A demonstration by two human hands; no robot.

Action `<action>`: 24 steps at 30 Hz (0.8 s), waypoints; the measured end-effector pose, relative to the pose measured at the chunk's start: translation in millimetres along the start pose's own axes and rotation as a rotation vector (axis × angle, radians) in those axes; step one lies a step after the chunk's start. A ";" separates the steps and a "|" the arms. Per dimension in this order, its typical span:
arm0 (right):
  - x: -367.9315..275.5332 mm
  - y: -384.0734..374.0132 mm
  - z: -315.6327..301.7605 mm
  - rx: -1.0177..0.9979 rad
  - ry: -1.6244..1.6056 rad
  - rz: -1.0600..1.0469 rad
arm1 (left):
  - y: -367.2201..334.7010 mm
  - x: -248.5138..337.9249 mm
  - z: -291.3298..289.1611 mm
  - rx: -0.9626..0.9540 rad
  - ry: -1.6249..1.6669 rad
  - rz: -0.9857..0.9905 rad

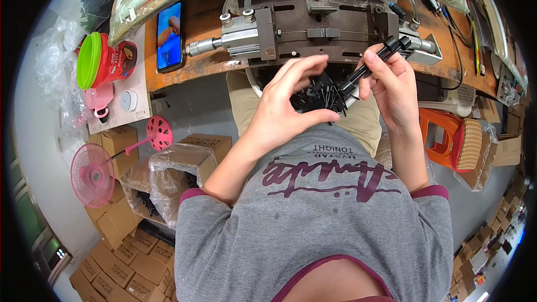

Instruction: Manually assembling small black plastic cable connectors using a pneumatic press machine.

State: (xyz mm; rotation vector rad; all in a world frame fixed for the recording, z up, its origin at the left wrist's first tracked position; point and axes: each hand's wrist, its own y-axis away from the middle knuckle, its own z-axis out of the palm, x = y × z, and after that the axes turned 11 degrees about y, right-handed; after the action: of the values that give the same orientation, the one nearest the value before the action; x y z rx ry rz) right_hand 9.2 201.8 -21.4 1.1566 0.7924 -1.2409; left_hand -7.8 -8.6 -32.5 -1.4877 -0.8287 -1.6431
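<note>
My right hand (390,82) is closed around slim black plastic rods (376,65) with knobbed upper ends, held at a slant near the bench edge; how many I cannot tell. My left hand (289,96) is open, thumb and fingers spread apart, above a heap of loose black sticks (324,94). The heap lies in a pale-rimmed basin (254,82) at my lap, partly hidden by my hands. Just beyond the hands is a metal fixture with a small central clamp block (323,33), flanked by a left air cylinder (240,39) and a right one (417,43).
A lit phone (170,36) lies on the wooden bench (210,72), left of the fixture. Red tubs with a green rim (89,60) stand farther left. Below are a pink fan (93,175), cartons (114,265) and bagged black parts (146,204). An orange stool (442,134) stands right.
</note>
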 end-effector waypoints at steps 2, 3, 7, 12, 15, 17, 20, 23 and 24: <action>1.5 -1.1 2.1 -0.025 0.026 0.003 | -3.1 6.7 4.1 0.090 -0.281 0.281; 2.0 -0.7 3.7 -0.035 0.038 0.005 | -5.4 11.7 5.1 0.081 -0.276 0.396; 2.1 -0.6 8.5 -0.077 -0.026 0.057 | -5.9 8.4 13.1 0.006 -0.387 0.570; -7.0 -8.7 -7.1 0.012 -0.051 -0.037 | 1.2 18.1 13.4 0.002 -0.271 0.522; -10.3 -12.6 -14.4 0.151 0.049 -0.308 | -1.8 15.4 5.5 -0.001 -0.352 0.587; -13.9 -12.0 -15.1 0.250 0.224 -0.410 | -7.4 -2.1 4.6 0.097 -0.530 0.602; -14.6 -5.6 -6.7 0.304 0.404 -0.466 | -20.6 -26.5 0.4 0.136 -0.818 0.634; -12.3 -0.5 -2.8 0.323 0.484 -0.538 | -29.7 -35.4 3.0 0.117 -0.968 0.646; -12.2 1.4 -1.7 0.328 0.508 -0.558 | -31.3 -33.1 4.8 0.115 -1.005 0.637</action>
State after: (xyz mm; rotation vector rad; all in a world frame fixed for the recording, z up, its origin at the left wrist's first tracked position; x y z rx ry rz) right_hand 8.4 206.9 -10.2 1.6185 1.3950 -1.5957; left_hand -31.2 14.9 -64.1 -2.1980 -0.7824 -0.3187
